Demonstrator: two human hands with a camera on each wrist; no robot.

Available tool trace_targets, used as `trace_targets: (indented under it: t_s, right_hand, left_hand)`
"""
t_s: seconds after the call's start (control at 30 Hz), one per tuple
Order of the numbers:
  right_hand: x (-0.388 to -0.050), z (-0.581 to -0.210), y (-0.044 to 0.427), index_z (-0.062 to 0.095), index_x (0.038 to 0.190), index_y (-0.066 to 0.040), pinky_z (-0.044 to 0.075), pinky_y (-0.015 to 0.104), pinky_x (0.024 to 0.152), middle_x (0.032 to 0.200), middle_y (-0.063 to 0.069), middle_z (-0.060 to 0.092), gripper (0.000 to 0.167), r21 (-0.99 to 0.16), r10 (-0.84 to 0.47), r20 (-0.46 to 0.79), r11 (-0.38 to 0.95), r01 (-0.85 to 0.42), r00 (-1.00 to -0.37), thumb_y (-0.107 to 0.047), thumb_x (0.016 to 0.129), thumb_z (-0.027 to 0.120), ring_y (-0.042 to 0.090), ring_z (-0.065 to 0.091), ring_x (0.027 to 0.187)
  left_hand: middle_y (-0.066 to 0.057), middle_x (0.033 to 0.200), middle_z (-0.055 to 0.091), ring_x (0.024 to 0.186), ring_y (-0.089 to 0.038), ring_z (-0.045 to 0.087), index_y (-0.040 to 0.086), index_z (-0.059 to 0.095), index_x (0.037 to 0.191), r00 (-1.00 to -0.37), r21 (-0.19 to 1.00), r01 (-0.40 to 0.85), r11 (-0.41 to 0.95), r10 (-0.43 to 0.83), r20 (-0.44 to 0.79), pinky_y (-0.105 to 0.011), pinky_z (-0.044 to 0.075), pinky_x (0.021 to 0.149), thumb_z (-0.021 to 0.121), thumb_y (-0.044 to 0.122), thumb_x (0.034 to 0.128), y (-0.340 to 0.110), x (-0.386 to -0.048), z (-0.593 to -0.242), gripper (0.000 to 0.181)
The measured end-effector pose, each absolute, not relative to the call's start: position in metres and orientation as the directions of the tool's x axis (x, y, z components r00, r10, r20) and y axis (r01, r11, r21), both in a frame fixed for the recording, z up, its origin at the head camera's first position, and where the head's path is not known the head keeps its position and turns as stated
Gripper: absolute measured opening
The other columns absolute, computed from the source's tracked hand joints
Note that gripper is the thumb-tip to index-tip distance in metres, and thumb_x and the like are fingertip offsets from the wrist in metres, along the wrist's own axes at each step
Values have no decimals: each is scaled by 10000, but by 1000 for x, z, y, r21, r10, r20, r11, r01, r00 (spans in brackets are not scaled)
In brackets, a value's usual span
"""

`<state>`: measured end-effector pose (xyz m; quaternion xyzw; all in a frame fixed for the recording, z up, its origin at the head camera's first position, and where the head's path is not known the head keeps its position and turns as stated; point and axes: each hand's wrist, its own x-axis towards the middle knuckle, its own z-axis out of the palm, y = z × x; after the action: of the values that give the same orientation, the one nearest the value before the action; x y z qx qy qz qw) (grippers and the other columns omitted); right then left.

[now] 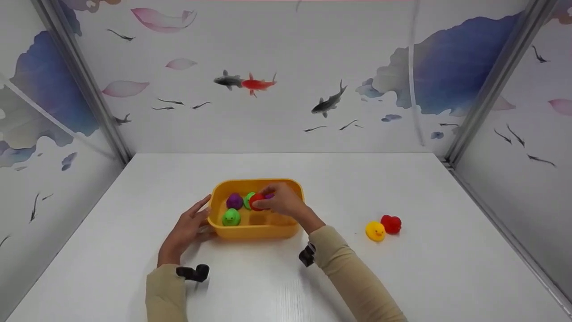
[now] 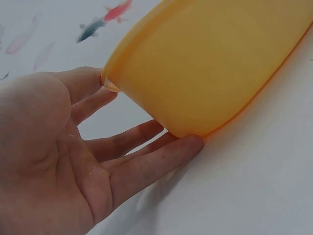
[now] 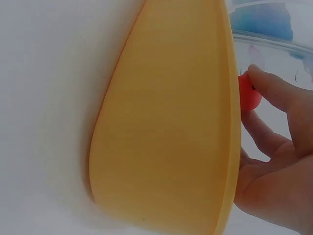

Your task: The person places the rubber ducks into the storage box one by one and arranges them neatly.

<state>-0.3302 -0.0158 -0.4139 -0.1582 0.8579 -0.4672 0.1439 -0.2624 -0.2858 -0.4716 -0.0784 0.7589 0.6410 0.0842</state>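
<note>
My right hand [image 1: 282,200] pinches a small red toy [image 1: 256,202] between thumb and fingers, over the yellow plastic basin [image 1: 263,231]. In the right wrist view, the same red toy [image 3: 250,94] shows just past the basin's rim, partly hidden by it. Inside the basin sit a green toy with a little face [image 1: 231,218], a purple toy [image 1: 234,201] and another green toy [image 1: 247,201] partly covered by the red one. More purple shows behind my right fingers. My left hand [image 2: 73,152] touches the basin's left end with extended fingers, at its rim and lower side.
On the white table [image 1: 438,268], right of the basin, a yellow duck-like toy [image 1: 375,231] lies against a red toy [image 1: 391,224]. Printed panels [image 1: 286,120] with fish and petals wall off the back and both sides.
</note>
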Motion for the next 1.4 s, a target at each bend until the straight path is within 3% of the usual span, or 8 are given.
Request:
trace_targets:
  t_s: [0.27,0.57,0.8,0.97,1.13,1.3,1.4]
  right_hand:
    - [-329,-423,-28,766,1053,-110,598,312,858,1006,34,716,271,-818,-363,-162,569,-81,-918,-270,840,815,192,615,899]
    - [-325,-430,-39,780,1036,-89,583,250,750,961,29,718,268,-796,-352,-147,597,-101,-924,-249,825,823,178,592,831]
    - [-321,-428,-47,774,1070,-65,623,325,814,998,57,723,243,-814,-325,-187,580,-39,-927,-138,840,797,231,639,826]
    - [-320,-427,-51,766,1095,-58,628,317,803,1004,65,720,271,-813,-301,-215,582,-1,-929,-117,832,800,229,657,821]
    - [-320,-429,-45,772,1096,-71,612,286,776,1013,57,733,276,-792,-317,-180,608,-54,-931,-175,842,802,199,616,797]
    - [-324,-420,-28,763,1111,-65,611,352,871,1083,74,746,295,-784,-380,-107,601,-157,-919,-216,859,794,219,647,919]
    - [-325,-408,-14,770,1076,-85,613,340,825,1051,59,749,269,-780,-418,-76,590,-207,-905,-233,854,801,270,672,946]
  left_hand:
    - [-154,1529,475,1212,-271,627,408,283,1570,-975,956,-222,189,-19,-222,-417,556,1012,450,465,1053,-285,-264,-472,547]
    - [-153,1542,461,1161,-249,655,387,270,1579,-973,957,-229,177,-18,-230,-410,573,982,448,448,1057,-285,-263,-473,555]
    - [-139,1539,470,1176,-266,651,399,287,1571,-973,955,-229,190,-26,-228,-402,581,968,452,448,1056,-285,-264,-473,543]
    - [-149,1533,474,1181,-271,650,391,291,1571,-974,960,-225,164,-16,-226,-417,578,972,453,424,1061,-285,-264,-474,536]
    - [-174,1544,453,1185,-276,651,384,284,1575,-975,963,-220,156,-2,-223,-428,573,980,448,410,1066,-284,-264,-474,536]
    - [-179,1551,445,1211,-287,635,387,272,1579,-975,959,-220,178,-15,-221,-425,569,987,443,436,1062,-284,-264,-472,547]
    - [-183,1544,453,1205,-283,637,385,271,1580,-975,957,-221,186,-19,-222,-422,570,984,443,432,1063,-285,-264,-471,547]
